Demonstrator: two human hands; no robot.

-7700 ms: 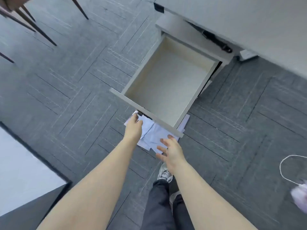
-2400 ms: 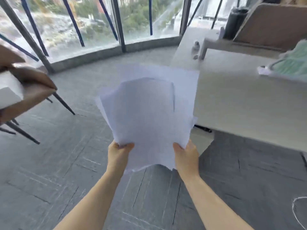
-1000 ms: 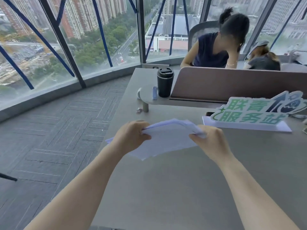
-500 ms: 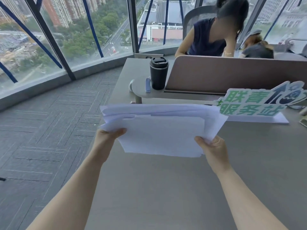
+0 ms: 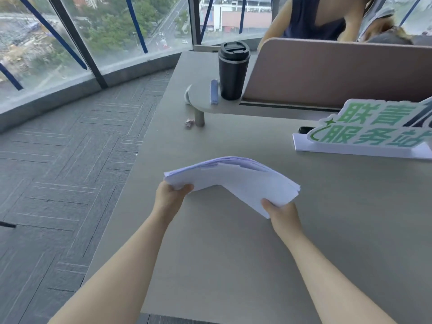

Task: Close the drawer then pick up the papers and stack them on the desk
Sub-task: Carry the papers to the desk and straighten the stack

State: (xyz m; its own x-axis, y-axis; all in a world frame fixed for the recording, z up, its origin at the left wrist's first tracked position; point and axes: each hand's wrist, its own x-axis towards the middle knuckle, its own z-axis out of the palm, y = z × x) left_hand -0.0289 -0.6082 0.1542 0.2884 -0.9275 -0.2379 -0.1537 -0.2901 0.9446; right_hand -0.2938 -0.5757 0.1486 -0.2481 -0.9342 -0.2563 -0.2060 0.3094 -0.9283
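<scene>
A bundle of white papers (image 5: pixel 236 181) arches just above the grey desk (image 5: pixel 233 265), near its left edge. My left hand (image 5: pixel 171 195) pinches the bundle's near left corner. My right hand (image 5: pixel 281 212) pinches its near right corner, thumb on top. The sheets bow upward in the middle and their edges are roughly lined up. The drawer is out of view.
A black travel mug (image 5: pixel 232 70) and a blue pen (image 5: pixel 214 91) stand on a small raised shelf (image 5: pixel 203 104). A green-lettered sign (image 5: pixel 371 129) on a white base sits right. A brown partition (image 5: pixel 339 71) backs the desk, a seated person (image 5: pixel 311 17) behind. Carpet (image 5: pixel 58 171) lies left.
The papers were held upright facing me half a second ago; now they lie flatter and lower, bowed over the desk. Both hands came down and closer to the desk surface.
</scene>
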